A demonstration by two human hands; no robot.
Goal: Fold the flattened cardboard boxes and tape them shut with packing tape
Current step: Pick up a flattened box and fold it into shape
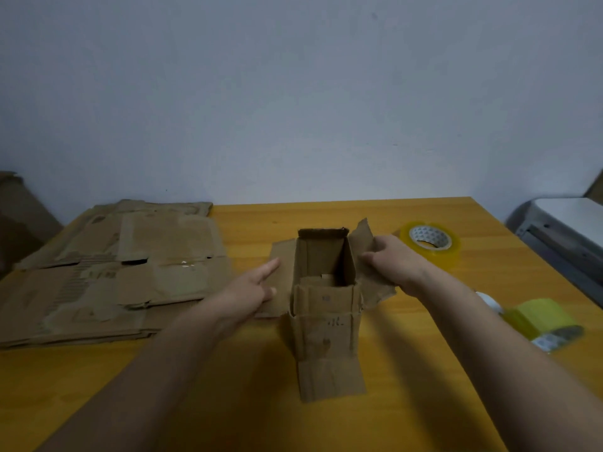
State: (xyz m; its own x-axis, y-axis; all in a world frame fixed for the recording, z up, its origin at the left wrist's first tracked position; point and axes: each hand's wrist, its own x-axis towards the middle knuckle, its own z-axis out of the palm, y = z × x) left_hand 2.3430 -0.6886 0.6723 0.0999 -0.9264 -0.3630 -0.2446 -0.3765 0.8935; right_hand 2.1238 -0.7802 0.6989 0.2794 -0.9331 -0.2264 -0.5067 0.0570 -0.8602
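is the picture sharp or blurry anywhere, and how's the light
Head view: dim, even light, no glare; the box and both hands are soft; the tape roll is slightly blurred, the nearer tape roll smeared; wide-angle bending shows at the table edges.

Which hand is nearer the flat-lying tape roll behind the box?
Right. The right hand grips the box's right flap just left of the tape roll; the left hand is across the box.

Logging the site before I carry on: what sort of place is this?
Probably a makeshift packing spot in a plain room: a wooden table against a bare wall, flattened cardboard boxes stacked, and tape rolls.
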